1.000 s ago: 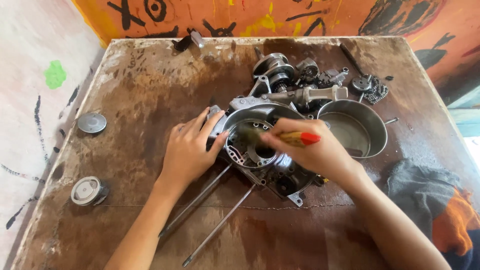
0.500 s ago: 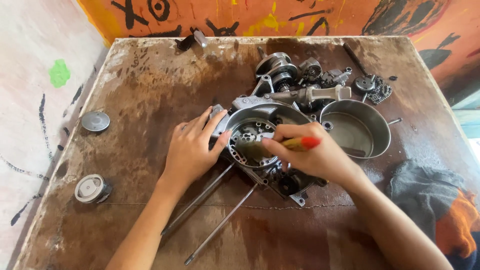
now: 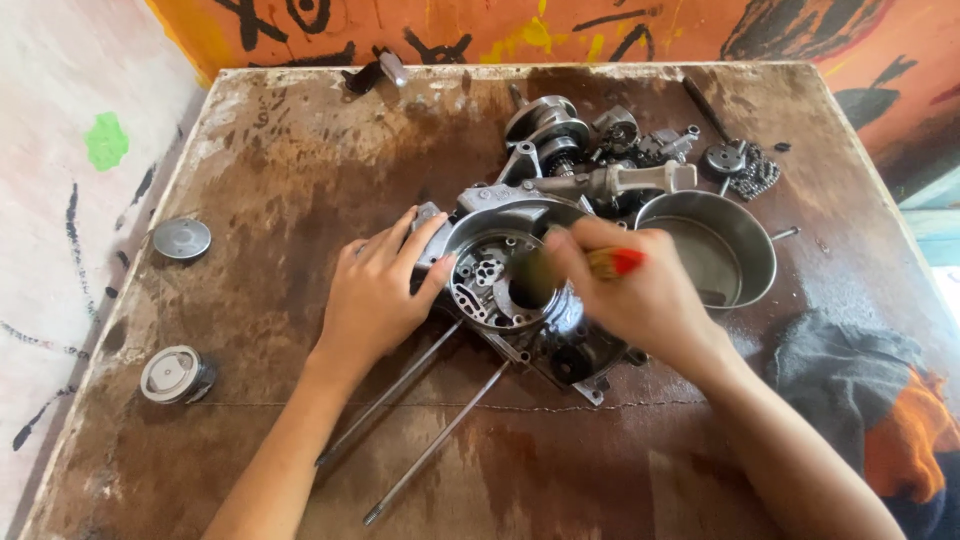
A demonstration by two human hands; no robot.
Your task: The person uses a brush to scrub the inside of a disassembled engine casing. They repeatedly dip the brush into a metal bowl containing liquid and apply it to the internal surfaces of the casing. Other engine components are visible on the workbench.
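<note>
A grey metal engine case (image 3: 500,285) lies open side up in the middle of a stained brown table (image 3: 280,180). My left hand (image 3: 380,295) rests flat on its left edge, fingers spread against the rim. My right hand (image 3: 635,295) grips a small brush (image 3: 610,263) with a red-tipped wooden handle; its bristles, blurred by motion, point into the case's round cavity.
A steel bowl (image 3: 745,250) stands right of the case. Crankshaft, gears and a chain (image 3: 600,140) are heaped behind it. Two long rods (image 3: 420,440) lie in front. Two round metal parts (image 3: 180,238) (image 3: 172,375) sit at the left edge, a dark and orange rag (image 3: 870,400) at the right.
The brush has swept leftward across the case's cavity, and my right hand now covers more of the handle. My left hand has stayed in place.
</note>
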